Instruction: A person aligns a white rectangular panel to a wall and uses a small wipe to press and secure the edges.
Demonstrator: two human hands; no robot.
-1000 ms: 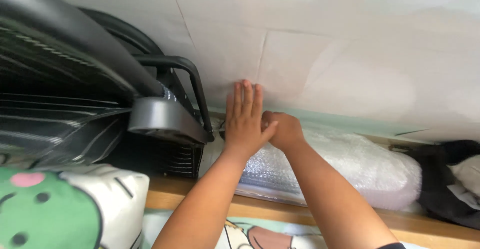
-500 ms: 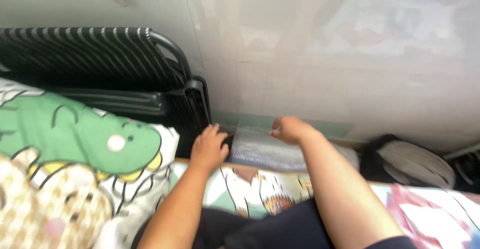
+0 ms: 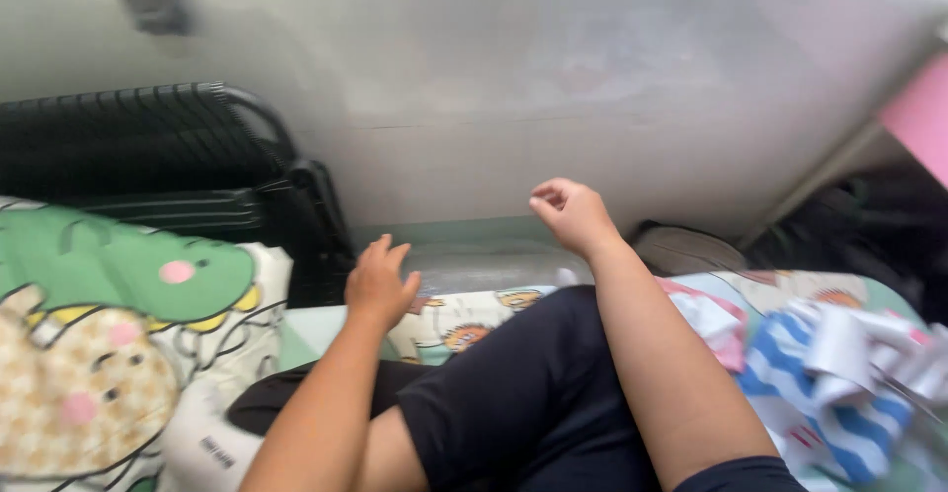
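My left hand [image 3: 378, 282] hovers with fingers spread just above the edge of a cartoon-printed bed sheet [image 3: 464, 319], holding nothing. My right hand [image 3: 570, 213] is raised with its fingers loosely curled, empty, in front of the pale wall [image 3: 553, 117]. Between the hands, down by the wall, lies a clear bubble-wrap bundle [image 3: 484, 265]. My knee in dark shorts [image 3: 513, 393] is bent up below both hands.
A black folded metal frame [image 3: 178, 166] stands at the left against the wall. A green dinosaur and beige bear cushion [image 3: 109, 324] lies at the lower left. Striped and pink clothes [image 3: 829, 364] are piled at the right, with dark bags [image 3: 859, 225] behind.
The view has dropped from the wall down to the bed. Both hands have come off the wall and the bubble wrap; the right hand has lifted and curled.
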